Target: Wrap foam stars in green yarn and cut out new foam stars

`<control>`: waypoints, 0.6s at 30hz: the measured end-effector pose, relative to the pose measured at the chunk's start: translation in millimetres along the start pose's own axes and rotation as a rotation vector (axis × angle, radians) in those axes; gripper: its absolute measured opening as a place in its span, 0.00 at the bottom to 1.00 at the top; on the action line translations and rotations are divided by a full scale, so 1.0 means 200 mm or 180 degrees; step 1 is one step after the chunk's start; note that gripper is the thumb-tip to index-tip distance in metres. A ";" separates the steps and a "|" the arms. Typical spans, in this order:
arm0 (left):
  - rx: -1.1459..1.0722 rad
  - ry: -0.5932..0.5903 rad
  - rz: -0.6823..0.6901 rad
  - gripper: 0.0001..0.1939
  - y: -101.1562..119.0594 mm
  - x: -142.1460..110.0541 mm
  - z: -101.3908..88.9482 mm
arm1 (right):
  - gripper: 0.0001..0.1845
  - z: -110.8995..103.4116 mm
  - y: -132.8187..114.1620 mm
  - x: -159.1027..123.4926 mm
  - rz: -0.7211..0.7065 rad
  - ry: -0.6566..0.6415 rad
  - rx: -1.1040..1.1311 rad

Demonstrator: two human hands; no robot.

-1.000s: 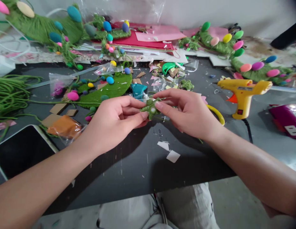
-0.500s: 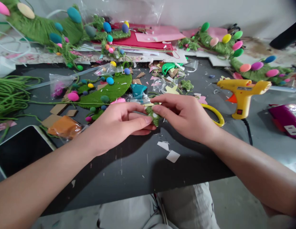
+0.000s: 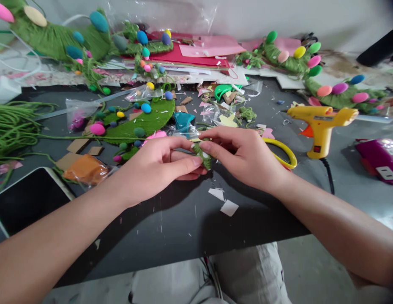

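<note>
1. Far left, the loose green yarn (image 3: 15, 133) and the dark-screened tablet (image 3: 31, 202) limit sideways room; one strand runs rightward behind the left wrist.
2. The wrapped orange packet (image 3: 85, 169) lies just beside the left forearm, and the green leaf shape (image 3: 148, 120) lies behind the left hand (image 3: 161, 166), whose thumb and fingers are closed on the small green yarn-wrapped piece (image 3: 207, 161).
3. That piece sits between the hands, above the dark tabletop (image 3: 171, 228). It looks light, slightly soft outside and grippy rather than slippery; a pinch at its rims should spare the wrapping and the pale spots. Its core's stiffness I cannot tell.
4. Nearer the body, white paper scraps (image 3: 229, 207) lie before the front edge; this side offers more room than the cluttered back.
5. The right hand (image 3: 247, 150) pinches the piece's upper part, fingertips close to the left's.
6. Rightward, the yellow loop (image 3: 293, 157), glue gun (image 3: 321, 122) and its cord (image 3: 331, 179) restrict wide swings.
</note>
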State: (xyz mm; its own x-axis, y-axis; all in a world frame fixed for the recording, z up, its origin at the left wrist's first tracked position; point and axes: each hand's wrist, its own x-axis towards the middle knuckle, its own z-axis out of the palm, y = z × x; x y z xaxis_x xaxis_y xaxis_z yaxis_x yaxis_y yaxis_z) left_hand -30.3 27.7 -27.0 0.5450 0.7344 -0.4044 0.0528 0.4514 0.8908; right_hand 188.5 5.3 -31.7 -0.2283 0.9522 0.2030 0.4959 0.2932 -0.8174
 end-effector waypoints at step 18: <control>0.0644 0.0379 0.0454 0.17 0.02 0.00 -0.02 | 0.13 -0.05 -0.01 0.02 0.0453 -0.0079 0.0773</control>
State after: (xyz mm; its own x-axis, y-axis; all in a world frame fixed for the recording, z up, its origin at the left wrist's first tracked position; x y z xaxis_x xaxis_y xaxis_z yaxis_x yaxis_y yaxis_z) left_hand -33.0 30.8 -23.5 0.4574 0.8430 -0.2829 0.1553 0.2375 0.9589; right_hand 194.6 9.3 -22.9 -0.1927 0.9790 0.0662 0.3098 0.1247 -0.9426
